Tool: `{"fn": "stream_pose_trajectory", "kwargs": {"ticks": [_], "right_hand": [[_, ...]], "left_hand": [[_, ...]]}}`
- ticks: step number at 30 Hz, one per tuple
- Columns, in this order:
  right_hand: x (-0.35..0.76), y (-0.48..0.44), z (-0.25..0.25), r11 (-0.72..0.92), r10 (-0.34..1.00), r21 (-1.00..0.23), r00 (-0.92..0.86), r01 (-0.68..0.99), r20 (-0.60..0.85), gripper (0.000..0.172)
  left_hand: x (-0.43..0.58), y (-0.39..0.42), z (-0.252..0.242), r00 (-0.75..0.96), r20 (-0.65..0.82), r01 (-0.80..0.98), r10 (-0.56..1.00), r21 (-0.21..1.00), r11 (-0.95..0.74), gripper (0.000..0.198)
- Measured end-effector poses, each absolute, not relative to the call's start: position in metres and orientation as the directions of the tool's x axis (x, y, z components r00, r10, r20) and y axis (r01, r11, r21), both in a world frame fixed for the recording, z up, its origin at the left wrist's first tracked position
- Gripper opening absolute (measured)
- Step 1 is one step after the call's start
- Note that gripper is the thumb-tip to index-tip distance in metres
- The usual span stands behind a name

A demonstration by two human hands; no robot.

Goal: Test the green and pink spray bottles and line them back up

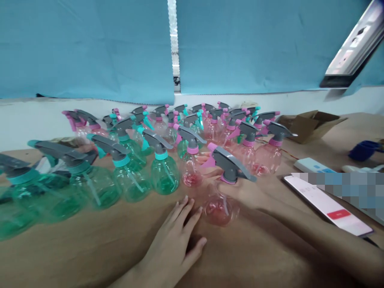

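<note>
A pink spray bottle (218,210) with a grey trigger head stands in front of me, slightly blurred. My right hand (244,192) reaches in from the right and is closed around its neck, just under the pink collar. Some of its fingers show behind the trigger; the rest of the grip is partly hidden. To the left of this bottle, my left hand (177,230) lies palm down on the table, fingers spread, holding nothing. Just beyond the hands are another pink spray bottle (192,176) and a green spray bottle (165,176).
Several green bottles (132,186) line the left side, and more pink bottles (268,158) crowd the back. On the right are a phone (324,204), a white box-shaped item (312,165), an open cardboard box (312,128) and a dark blue object (363,151). A blue curtain (90,48) hangs behind.
</note>
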State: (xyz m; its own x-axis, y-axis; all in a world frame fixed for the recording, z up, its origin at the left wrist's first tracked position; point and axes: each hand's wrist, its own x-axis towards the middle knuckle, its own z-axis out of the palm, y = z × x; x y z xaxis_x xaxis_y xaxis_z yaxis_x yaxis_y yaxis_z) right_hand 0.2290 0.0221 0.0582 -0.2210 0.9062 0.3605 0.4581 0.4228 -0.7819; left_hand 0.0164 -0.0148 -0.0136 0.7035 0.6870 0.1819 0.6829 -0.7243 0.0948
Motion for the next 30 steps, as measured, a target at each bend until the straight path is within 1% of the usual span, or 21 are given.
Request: {"fn": "stream_pose_trajectory", "kwargs": {"ticks": [3, 5, 9, 16, 20, 22, 24, 28, 30], "right_hand": [[0.2281, 0.0234, 0.0558, 0.374, 0.923, -0.848, -0.242, 0.375, 0.3, 0.015], [0.2282, 0.0232, 0.0554, 0.338, 0.936, -0.863, -0.233, 0.375, 0.266, 0.013], [0.23, 0.0223, 0.0543, 0.33, 0.943, -0.839, -0.188, 0.432, 0.275, 0.008], [0.232, 0.0227, 0.05, 0.337, 0.94, -0.835, -0.207, 0.435, 0.271, 0.001], [0.2309, 0.0222, 0.0526, 0.336, 0.94, -0.841, -0.207, 0.425, 0.271, 0.002], [0.2313, 0.0225, 0.0528, 0.327, 0.944, -0.83, -0.205, 0.451, 0.26, 0.005], [0.2325, 0.023, 0.0522, 0.314, 0.949, -0.822, -0.194, 0.476, 0.25, 0.004], [0.2338, 0.023, 0.0532, 0.264, 0.963, -0.826, -0.177, 0.499, 0.2, 0.009], [0.2334, 0.0227, 0.055, 0.255, 0.965, -0.828, -0.181, 0.5, 0.188, 0.008]], "left_hand": [[0.0162, -0.0149, -0.0135, 0.701, 0.171, 0.686, 0.693, 0.104, -0.72, 0.052], [0.0162, -0.0154, -0.0134, 0.698, 0.166, 0.689, 0.696, 0.11, -0.717, 0.052], [0.0169, -0.0163, -0.0121, 0.695, 0.172, 0.686, 0.698, 0.13, -0.716, 0.051], [0.017, -0.0172, -0.0091, 0.687, 0.173, 0.691, 0.706, 0.144, -0.708, 0.053], [0.0168, -0.0162, -0.0098, 0.689, 0.204, 0.681, 0.695, 0.143, -0.718, 0.051], [0.0174, -0.0156, -0.01, 0.693, 0.201, 0.681, 0.693, 0.133, -0.72, 0.049], [0.0179, -0.0152, -0.0103, 0.695, 0.195, 0.682, 0.692, 0.125, -0.721, 0.049], [0.0174, -0.0149, -0.0116, 0.695, 0.189, 0.687, 0.694, 0.11, -0.718, 0.049], [0.0171, -0.0149, -0.0119, 0.694, 0.191, 0.689, 0.694, 0.104, -0.718, 0.049]]}}
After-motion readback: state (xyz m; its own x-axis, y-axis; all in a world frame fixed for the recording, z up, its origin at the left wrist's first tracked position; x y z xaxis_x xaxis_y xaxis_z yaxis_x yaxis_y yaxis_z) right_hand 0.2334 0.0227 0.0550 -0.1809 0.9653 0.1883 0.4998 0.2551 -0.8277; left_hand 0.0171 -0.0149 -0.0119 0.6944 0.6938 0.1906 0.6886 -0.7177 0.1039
